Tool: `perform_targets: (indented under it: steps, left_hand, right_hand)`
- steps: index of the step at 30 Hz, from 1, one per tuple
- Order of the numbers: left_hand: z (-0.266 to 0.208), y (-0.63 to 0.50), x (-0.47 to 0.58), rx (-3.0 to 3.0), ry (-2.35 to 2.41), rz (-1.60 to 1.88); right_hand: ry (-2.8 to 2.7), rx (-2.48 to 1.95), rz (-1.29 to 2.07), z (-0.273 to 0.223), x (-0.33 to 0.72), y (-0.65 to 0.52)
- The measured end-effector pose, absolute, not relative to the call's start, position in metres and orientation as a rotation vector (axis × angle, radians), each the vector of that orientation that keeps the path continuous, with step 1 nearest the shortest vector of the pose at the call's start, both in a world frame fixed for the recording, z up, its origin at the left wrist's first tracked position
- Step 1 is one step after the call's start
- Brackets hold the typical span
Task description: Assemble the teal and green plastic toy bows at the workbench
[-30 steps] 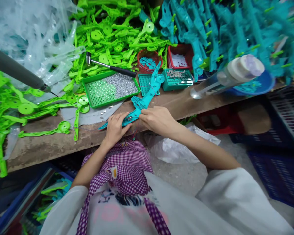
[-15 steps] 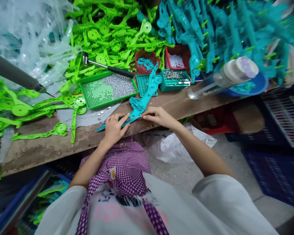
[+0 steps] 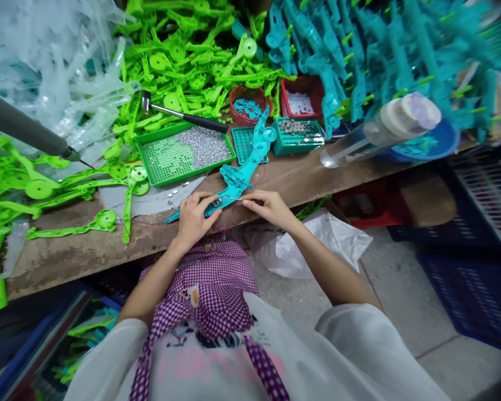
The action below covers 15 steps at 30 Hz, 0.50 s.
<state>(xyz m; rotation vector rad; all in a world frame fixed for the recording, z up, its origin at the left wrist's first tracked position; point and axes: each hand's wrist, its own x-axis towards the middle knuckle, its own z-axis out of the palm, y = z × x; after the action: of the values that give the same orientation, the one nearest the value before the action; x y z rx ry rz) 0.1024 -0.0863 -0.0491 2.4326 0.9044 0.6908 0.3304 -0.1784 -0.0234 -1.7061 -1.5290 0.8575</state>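
A long turquoise plastic part point(image 3: 239, 177) lies slantwise at the bench's front edge, its far end resting over a small teal basket point(image 3: 242, 146). My left hand point(image 3: 195, 217) presses and grips its near end, thumb and fingers on either side of a small dark fitting. In my right hand point(image 3: 268, 207), thumb and fingers pinch a thin metal rod point(image 3: 232, 199), whose tip reaches that fitting. Thin red and dark wires hang from the part below my hands; what they join is too small to tell.
Behind stand a green tray point(image 3: 150, 184) of small metal pieces, a hammer point(image 3: 179, 113), red baskets point(image 3: 250, 106) and a teal box point(image 3: 298, 146). A clear bottle point(image 3: 359, 142) leans at right. An electric screwdriver point(image 3: 37, 131) hangs at left. Green parts point(image 3: 192, 61) heap up behind.
My right hand has shifted very slightly, still pinching the rod. The fingers of my left hand have spread a little, showing more of the fitting. The turquoise part stays in place.
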Motion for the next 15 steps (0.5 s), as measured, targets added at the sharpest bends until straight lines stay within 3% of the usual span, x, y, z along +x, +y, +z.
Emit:
perform_targets:
  steps: [10, 15]
  left_hand:
    - [-0.043, -0.08, 0.106, 2.575, 0.794, 0.516]
    - [-0.029, -0.058, 0.102, 2.107, 0.622, 0.564]
  right_hand:
    - [-0.803, -1.66, 0.544, -0.058, 0.272, -0.19]
    - [-0.731, -1.553, 0.466, -0.049, 0.24, -0.176]
